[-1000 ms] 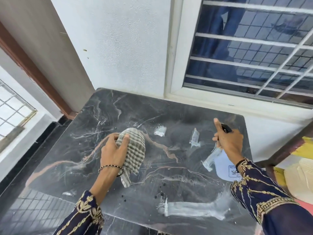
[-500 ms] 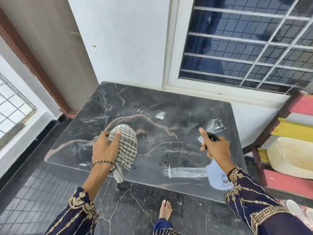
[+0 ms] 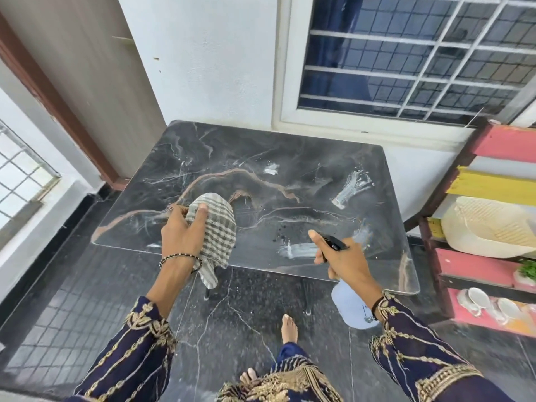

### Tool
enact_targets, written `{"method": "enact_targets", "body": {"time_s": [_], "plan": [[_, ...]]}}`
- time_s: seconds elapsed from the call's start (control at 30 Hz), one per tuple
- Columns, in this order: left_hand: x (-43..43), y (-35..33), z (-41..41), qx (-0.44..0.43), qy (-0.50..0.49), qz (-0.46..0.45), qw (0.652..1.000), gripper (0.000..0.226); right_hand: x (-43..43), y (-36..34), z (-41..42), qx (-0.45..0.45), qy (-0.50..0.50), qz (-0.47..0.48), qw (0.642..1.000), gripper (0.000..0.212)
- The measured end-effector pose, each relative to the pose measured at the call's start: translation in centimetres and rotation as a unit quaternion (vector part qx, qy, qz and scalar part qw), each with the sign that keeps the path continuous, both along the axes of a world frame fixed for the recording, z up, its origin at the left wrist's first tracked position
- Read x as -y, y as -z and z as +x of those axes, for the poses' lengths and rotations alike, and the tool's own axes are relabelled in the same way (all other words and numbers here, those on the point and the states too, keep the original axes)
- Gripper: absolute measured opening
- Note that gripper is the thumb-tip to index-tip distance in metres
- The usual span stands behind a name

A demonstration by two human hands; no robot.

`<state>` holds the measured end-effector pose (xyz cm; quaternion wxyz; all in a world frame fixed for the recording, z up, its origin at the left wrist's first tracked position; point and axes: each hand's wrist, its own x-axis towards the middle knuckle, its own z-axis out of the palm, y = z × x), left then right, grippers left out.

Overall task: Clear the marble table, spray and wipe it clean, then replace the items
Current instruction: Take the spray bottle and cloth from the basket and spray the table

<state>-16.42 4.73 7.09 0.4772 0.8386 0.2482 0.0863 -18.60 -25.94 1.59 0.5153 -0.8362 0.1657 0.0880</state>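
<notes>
Our left hand (image 3: 182, 233) grips the checked cloth (image 3: 216, 227) on the surface (image 3: 290, 175); at 4 o'clock, our right hand (image 3: 345, 259) clasps the spray bottle (image 3: 352, 309).

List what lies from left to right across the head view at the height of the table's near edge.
Left hand → checked cloth → white smear on the marble table → right hand holding the spray bottle → straw hat on the coloured shelf.

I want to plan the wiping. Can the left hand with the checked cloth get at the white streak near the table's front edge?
Probably yes. The left hand grips the checked cloth beside the white streak, with bare marble table between them.
</notes>
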Motion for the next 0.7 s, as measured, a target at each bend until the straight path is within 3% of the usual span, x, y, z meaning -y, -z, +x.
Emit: {"method": "enact_targets", "body": {"time_s": [0.27,0.47,0.6,0.7], "plan": [[2.3,0.2,-0.4,-0.007,0.012,0.003,1.000,0.037,-0.9,2.1,-1.7,-0.025,0.035,-0.036,0.998,0.090],[5.5,0.3,1.2,-0.022,0.049,0.005,0.999,0.036,3.4,1.8,-2.3,-0.011,0.061,-0.007,0.998,0.066],[10.2,0.7,3.2,-0.027,0.097,-0.003,0.995,0.032,8.3,2.7,-3.0,-0.012,0.106,-0.063,0.992,0.076],[13.7,1.1,4.6,-0.032,0.120,-0.009,0.992,0.031,11.9,3.0,-3.3,-0.030,0.128,-0.105,0.986,0.071]]}}
